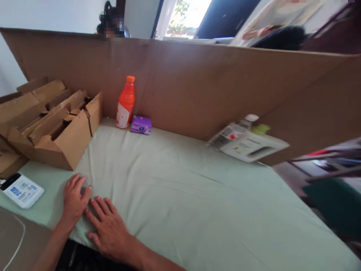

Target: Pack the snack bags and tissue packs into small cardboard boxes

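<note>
My left hand (75, 196) rests on the pale green tablecloth (180, 199), fingers apart and holding nothing. Close beside it, my right hand (108, 227) lies flat with its fingers spread, also holding nothing. The two hands nearly meet at the left thumb and right fingertips; whether they touch I cannot tell. To the left of my left hand lies a white packet (25, 192) with a black end and blue print. Beyond my left hand stand several open cardboard boxes (75, 141).
An upright orange bottle (126, 102) and a purple tissue pack (141, 125) stand at the back, against a tall cardboard wall (180, 90). Farther right, a clear plastic bottle (229, 134) leans by a tilted white jug (254, 147) with a green cap. Someone's head shows above the wall.
</note>
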`<state>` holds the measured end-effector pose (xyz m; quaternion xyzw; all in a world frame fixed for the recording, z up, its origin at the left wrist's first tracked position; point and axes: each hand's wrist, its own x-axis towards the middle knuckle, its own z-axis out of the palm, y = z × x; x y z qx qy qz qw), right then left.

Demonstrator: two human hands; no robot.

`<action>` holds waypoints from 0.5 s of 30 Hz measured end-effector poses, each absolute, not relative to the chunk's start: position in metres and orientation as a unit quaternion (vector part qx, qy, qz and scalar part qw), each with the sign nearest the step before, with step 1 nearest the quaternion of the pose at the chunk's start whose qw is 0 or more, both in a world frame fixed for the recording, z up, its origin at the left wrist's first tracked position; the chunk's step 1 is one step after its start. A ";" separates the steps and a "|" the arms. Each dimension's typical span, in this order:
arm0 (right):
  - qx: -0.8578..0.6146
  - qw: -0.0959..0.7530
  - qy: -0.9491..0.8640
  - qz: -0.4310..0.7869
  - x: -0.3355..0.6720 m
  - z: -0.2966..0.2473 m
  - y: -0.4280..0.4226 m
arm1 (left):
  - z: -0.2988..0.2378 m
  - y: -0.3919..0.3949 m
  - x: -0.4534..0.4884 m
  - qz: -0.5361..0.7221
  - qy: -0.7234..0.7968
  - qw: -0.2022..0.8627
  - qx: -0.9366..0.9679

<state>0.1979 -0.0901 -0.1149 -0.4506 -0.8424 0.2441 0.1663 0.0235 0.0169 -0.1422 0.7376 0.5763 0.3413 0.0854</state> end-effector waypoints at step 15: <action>-0.697 0.254 -0.661 0.112 0.323 -0.127 -0.027 | -0.139 0.025 0.033 0.211 0.520 0.014 0.827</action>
